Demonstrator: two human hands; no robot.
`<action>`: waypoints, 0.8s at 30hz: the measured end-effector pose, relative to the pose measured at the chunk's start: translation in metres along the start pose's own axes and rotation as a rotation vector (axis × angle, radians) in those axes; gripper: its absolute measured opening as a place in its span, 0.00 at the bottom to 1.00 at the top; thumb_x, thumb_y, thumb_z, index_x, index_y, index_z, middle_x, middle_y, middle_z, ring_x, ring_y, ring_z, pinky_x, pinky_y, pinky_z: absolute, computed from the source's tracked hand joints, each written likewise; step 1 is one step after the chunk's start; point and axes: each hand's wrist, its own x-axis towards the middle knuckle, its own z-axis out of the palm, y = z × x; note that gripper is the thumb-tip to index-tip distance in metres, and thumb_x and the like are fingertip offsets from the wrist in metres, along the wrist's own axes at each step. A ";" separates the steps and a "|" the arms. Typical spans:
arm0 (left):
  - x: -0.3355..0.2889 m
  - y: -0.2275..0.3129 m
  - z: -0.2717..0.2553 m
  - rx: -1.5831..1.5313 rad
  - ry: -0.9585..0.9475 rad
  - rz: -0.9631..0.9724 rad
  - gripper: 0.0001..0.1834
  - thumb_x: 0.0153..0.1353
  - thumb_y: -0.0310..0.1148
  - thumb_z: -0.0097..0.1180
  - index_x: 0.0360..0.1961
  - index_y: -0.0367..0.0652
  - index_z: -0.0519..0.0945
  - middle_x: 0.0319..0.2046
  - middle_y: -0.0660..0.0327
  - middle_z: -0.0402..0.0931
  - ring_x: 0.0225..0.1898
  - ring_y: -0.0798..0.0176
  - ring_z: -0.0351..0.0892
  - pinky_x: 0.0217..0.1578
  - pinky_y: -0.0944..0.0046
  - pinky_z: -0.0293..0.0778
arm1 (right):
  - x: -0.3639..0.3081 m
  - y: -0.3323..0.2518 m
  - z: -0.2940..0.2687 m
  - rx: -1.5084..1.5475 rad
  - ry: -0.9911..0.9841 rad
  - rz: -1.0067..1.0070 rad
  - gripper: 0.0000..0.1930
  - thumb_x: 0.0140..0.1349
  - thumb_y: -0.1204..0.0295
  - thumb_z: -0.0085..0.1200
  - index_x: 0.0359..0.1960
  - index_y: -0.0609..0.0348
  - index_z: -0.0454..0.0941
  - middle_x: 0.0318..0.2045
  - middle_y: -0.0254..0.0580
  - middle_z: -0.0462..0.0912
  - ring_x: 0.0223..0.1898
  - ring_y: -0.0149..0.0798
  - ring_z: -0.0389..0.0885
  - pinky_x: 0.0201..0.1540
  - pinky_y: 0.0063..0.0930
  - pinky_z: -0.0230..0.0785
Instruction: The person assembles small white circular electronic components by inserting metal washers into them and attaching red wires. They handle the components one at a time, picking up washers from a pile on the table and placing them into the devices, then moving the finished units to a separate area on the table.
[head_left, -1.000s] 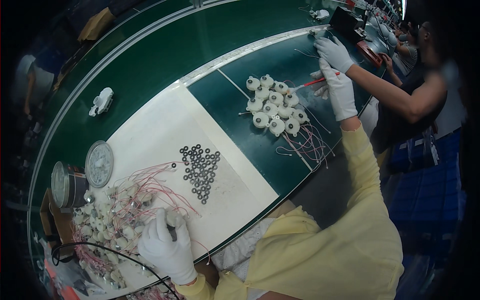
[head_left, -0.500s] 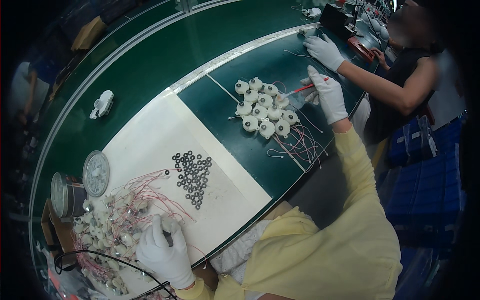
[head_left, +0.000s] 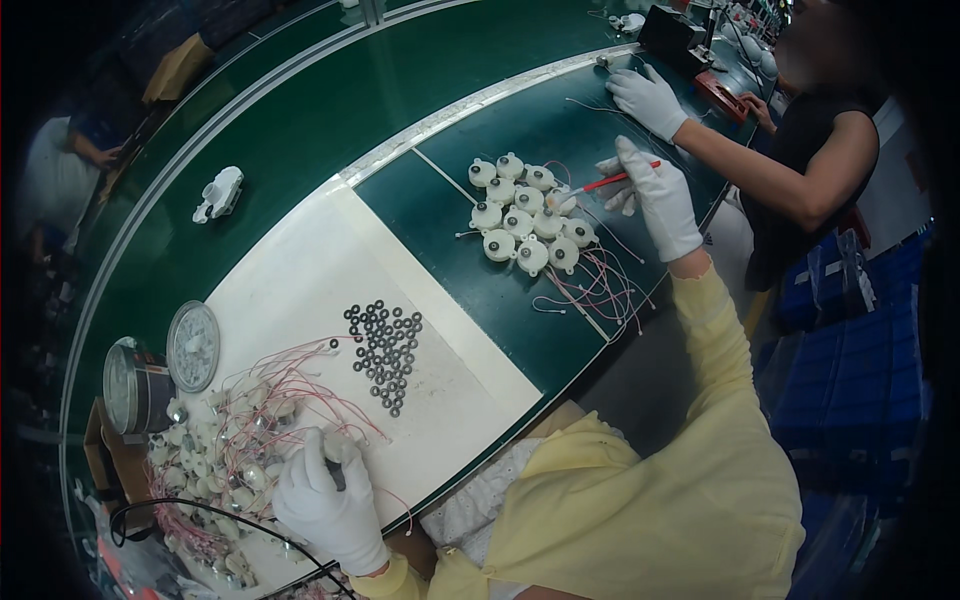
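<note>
My right hand, in a white glove, grips a slim brush with a red handle. Its pale tip points down at a cluster of small round white motors at centre right. Most of these have a black ring on top, and their thin pink and white wires trail toward me. At lower left, my gloved left hand is closed around a small pale part, mostly hidden by the fingers. Beside that hand lies a heap of wired white motors.
Black rings lie spread on the white sheet. A tin and a round lid stand at the left. A white housing sits on the green belt. At right, a co-worker's gloved hand reaches over the bench.
The brush tip has shifted slightly left and toward me over the motors. The white housing on the green belt has moved a little right and away. My left hand stays nearly still.
</note>
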 end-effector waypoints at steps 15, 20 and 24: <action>0.000 0.002 -0.001 0.010 0.001 -0.004 0.20 0.60 0.37 0.71 0.52 0.42 0.85 0.39 0.57 0.86 0.37 0.49 0.82 0.41 0.49 0.77 | -0.009 0.009 -0.006 0.043 -0.159 -0.027 0.24 0.79 0.52 0.53 0.48 0.65 0.87 0.36 0.40 0.90 0.30 0.25 0.86 0.32 0.16 0.70; 0.000 -0.003 0.003 0.028 0.051 0.057 0.22 0.60 0.38 0.71 0.54 0.44 0.82 0.35 0.60 0.82 0.34 0.51 0.80 0.35 0.50 0.75 | -0.008 0.012 -0.017 0.047 -0.294 -0.053 0.22 0.80 0.55 0.52 0.52 0.64 0.86 0.40 0.38 0.90 0.36 0.26 0.87 0.38 0.17 0.73; 0.000 -0.004 0.004 0.016 0.043 0.058 0.22 0.60 0.37 0.71 0.53 0.43 0.82 0.35 0.59 0.82 0.33 0.51 0.80 0.34 0.50 0.75 | -0.012 0.009 -0.021 -0.021 -0.371 -0.097 0.19 0.80 0.61 0.50 0.55 0.64 0.85 0.44 0.39 0.90 0.42 0.26 0.87 0.43 0.19 0.74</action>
